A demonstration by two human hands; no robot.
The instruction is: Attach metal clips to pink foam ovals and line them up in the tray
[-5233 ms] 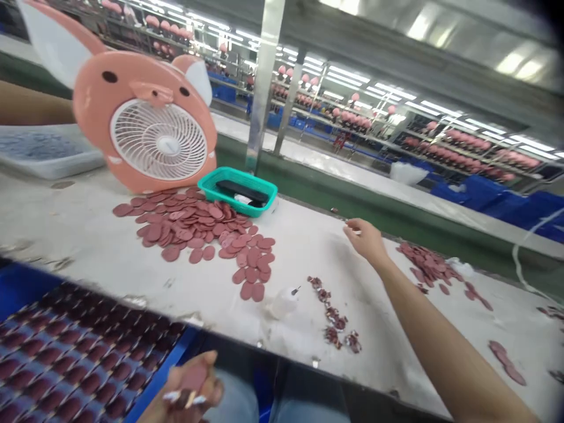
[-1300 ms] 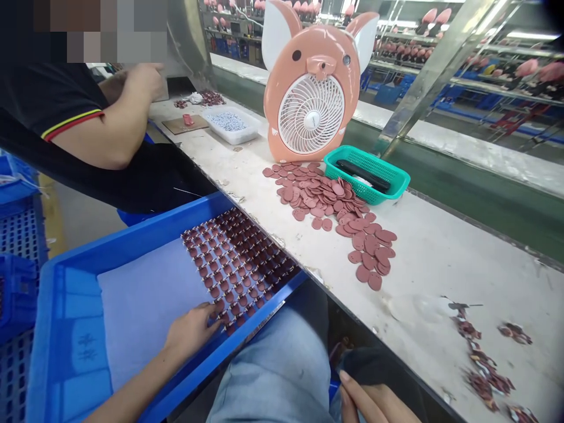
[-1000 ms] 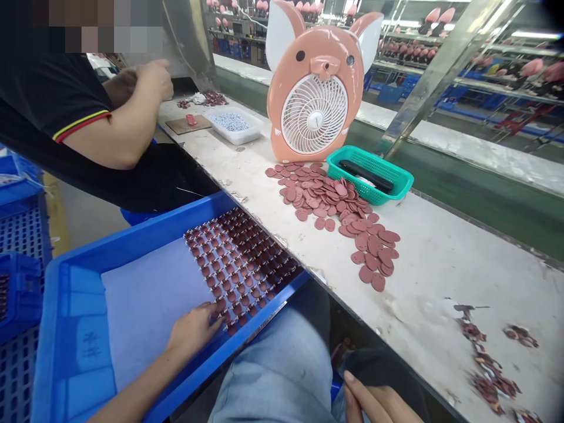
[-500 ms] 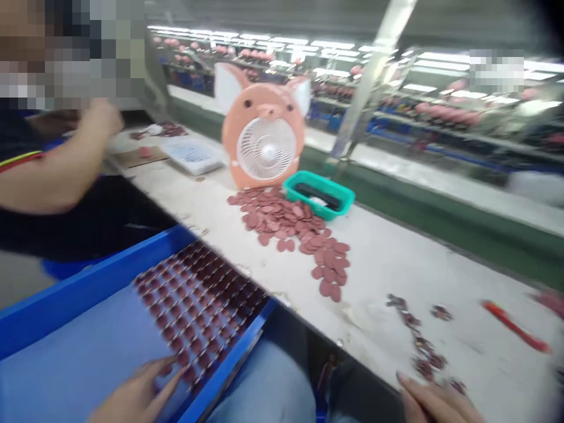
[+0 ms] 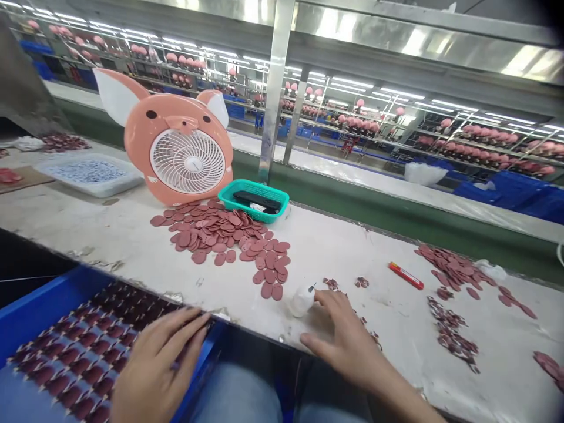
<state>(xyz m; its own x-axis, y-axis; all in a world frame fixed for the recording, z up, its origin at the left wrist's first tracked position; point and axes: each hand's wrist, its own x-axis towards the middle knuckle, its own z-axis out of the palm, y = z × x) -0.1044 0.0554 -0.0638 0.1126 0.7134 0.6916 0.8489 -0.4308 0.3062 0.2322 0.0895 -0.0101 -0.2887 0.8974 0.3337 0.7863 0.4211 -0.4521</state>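
My right hand [image 5: 341,332] is over the white bench, thumb and fingers apart. Its fingertips are at the side of a small white bottle [image 5: 301,301] with a thin dark tip; whether they touch it I cannot tell. My left hand [image 5: 161,358] is at the bench's front edge, above a blue tray [image 5: 35,296], fingers stretched out and nothing visible in them. Rows of dark red pieces [image 5: 83,352] lie in that tray. Beyond the bottle spreads a heap of flat reddish oval pieces [image 5: 220,229]. Small curled reddish parts [image 5: 362,282] lie near my right hand.
An orange pig-shaped fan [image 5: 176,147] stands behind the heap, beside a green basket [image 5: 275,217] holding a dark item. A red cutter-like tool [image 5: 405,275], more ovals [image 5: 453,267] and curled parts [image 5: 452,335] lie to the right. A white tray [image 5: 92,187] stands at left.
The view has swung right, and the co-worker at left is out of it. My left hand has left the tray's rows for the bench edge. My right hand has come to the white bottle.
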